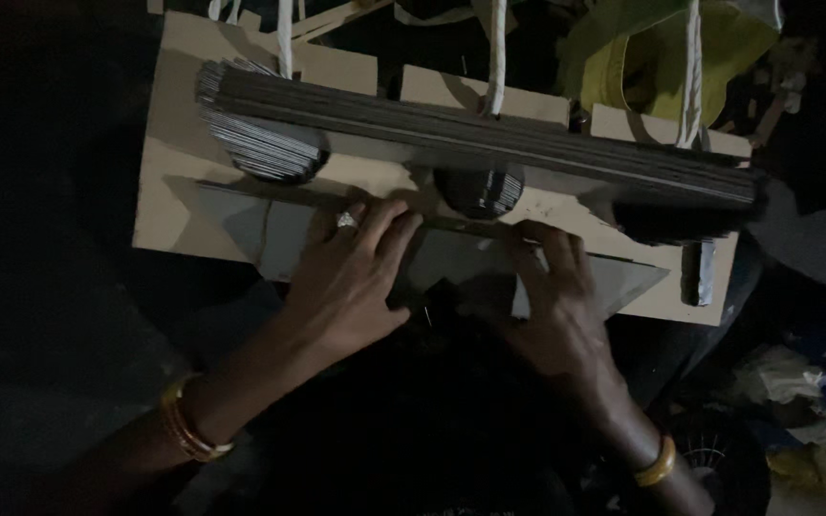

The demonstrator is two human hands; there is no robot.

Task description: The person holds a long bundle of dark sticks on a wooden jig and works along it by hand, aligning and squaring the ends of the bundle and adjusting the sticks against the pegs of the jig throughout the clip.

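My left hand point(351, 277), with a ring on one finger, lies flat with fingers spread on a brown cardboard sheet point(174, 201). My right hand point(552, 301) presses down beside it on the same sheet, fingers curled over a folded grey flap point(623, 282). Just beyond my fingertips lies a thick dark stack of flat paper bags point(489, 139) with white rope handles point(496, 57) sticking up. Gold bangles sit on both wrists.
A yellow-green bag or cloth point(662, 48) lies at the top right. Crumpled plastic and paper point(815, 382) pile up at the lower right. The left side and foreground are dark.
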